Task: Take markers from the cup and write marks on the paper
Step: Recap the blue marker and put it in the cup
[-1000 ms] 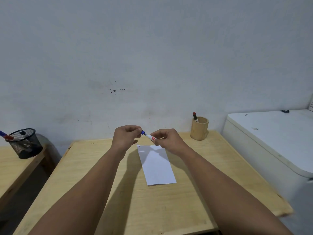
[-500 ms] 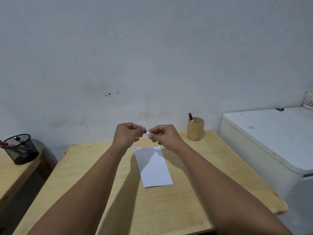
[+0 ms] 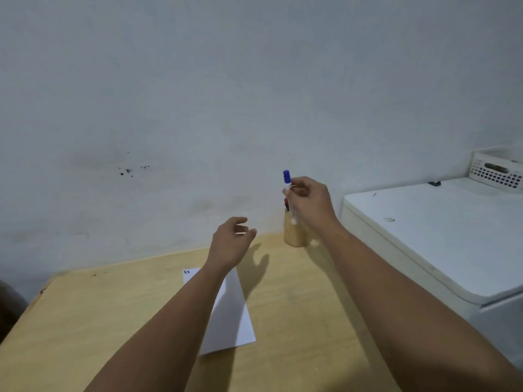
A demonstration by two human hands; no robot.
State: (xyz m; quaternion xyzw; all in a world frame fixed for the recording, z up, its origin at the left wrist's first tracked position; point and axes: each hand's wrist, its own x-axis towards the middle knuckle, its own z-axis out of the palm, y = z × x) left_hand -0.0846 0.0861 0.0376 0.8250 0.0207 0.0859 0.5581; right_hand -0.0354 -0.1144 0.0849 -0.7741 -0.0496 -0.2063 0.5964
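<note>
My right hand (image 3: 310, 203) pinches the blue-capped white marker (image 3: 288, 193) upright, directly above the round bamboo cup (image 3: 295, 234); my left hand (image 3: 230, 244) hangs loosely open, empty, nearer the white paper (image 3: 232, 312).

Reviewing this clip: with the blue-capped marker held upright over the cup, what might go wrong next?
1. The right hand pinches the marker with its fingers; lowered off-centre, it might catch the cup rim and tip it.
2. A red marker already stands inside and may block entry.
3. The left forearm lies across the paper and may drag it.

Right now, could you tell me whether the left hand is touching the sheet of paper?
Apart: in the head view the left hand hangs open above the table, beyond the paper.
</note>
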